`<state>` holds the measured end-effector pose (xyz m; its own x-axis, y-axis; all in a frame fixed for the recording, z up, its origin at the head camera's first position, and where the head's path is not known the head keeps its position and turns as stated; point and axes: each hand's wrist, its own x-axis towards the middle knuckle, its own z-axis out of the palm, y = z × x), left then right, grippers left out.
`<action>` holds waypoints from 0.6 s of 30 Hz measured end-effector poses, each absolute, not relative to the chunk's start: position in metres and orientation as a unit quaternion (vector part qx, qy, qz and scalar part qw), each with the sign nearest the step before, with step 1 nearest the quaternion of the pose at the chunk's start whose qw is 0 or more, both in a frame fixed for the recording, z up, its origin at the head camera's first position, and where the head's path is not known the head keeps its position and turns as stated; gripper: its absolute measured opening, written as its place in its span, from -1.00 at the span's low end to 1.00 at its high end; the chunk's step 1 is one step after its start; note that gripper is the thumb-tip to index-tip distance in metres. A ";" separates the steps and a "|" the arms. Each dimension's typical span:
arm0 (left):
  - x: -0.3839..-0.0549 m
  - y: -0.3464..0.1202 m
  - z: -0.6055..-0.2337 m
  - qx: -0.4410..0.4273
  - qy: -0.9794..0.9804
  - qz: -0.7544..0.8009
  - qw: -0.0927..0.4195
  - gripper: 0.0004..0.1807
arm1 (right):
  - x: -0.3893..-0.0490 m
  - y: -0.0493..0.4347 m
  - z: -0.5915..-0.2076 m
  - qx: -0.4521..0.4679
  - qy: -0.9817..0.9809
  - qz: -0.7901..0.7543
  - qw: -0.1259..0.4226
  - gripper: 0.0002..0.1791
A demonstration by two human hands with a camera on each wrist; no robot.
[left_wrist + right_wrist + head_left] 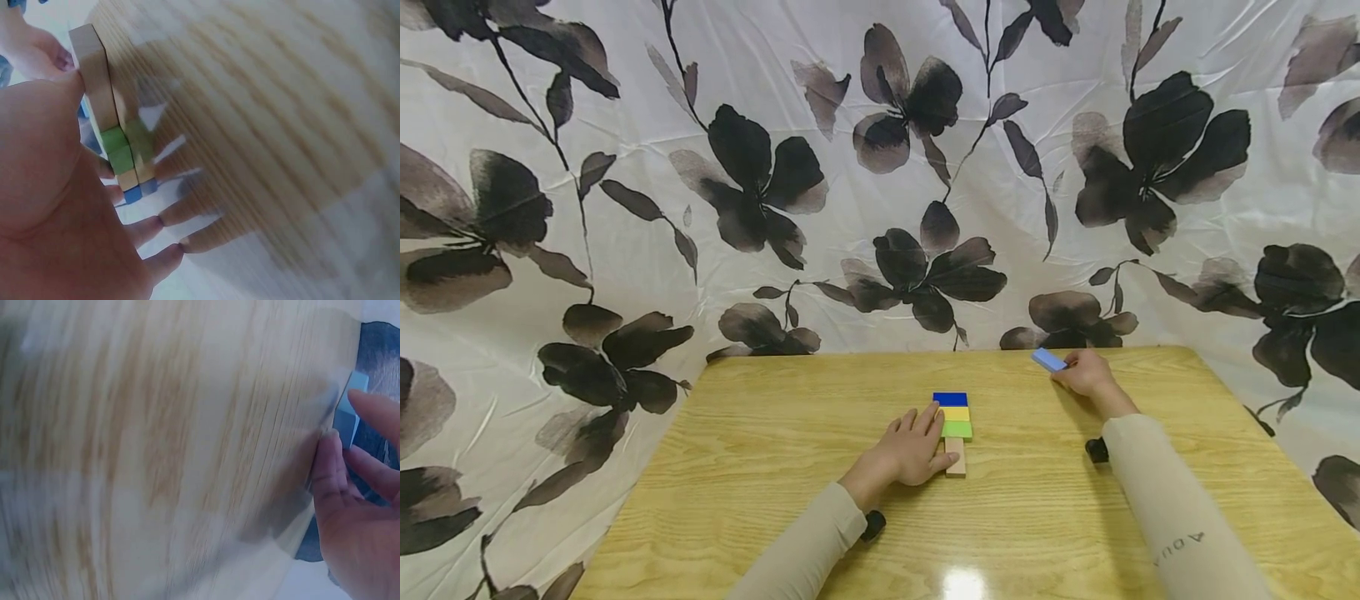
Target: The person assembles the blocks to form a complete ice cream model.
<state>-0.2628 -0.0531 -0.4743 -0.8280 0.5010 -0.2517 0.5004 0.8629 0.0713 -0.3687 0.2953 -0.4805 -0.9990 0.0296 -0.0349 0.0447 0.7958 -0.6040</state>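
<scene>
My right hand (1088, 372) pinches one end of a light blue block (1048, 360) close to the table's far edge. The right wrist view shows that block (352, 409) between thumb and fingers. Flat on the table's middle lie a dark blue block (951, 399), a yellow block (957, 413) and a green block (957, 429), side by side in a column. A plain wooden block (955, 467) points down from the green one, like a stem. My left hand (912, 450) is spread palm down at the column's left, fingertips at the coloured blocks, thumb over the wooden one.
The wood-grain table (737, 467) has rounded far corners. Behind it hangs a white cloth (820, 275) with dark flowers, reaching down to the far edge. A dark wrist camera (873, 526) sits under the left sleeve, another dark camera (1097, 451) beside the right one.
</scene>
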 end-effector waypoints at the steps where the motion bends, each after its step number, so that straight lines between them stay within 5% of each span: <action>1: -0.262 -0.053 -0.475 0.262 0.956 0.001 0.132 -0.16 | -0.369 0.295 -0.481 0.020 0.949 -0.315 0.007 -0.44; 7: -0.262 -0.051 -0.476 0.262 0.956 0.004 0.132 -0.16 | -0.368 0.294 -0.482 0.020 0.952 -0.305 -0.014 -0.59; 18: -0.262 -0.053 -0.476 0.254 0.957 0.004 0.137 -0.15 | -0.369 0.292 -0.481 0.013 0.951 -0.308 -0.003 -0.57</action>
<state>-0.2622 -0.0534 -0.4760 -0.8332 0.4874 -0.2611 0.4851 0.8710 0.0779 -0.3687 0.2921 -0.4809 -0.9996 0.0264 -0.0030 0.0231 0.8101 -0.5859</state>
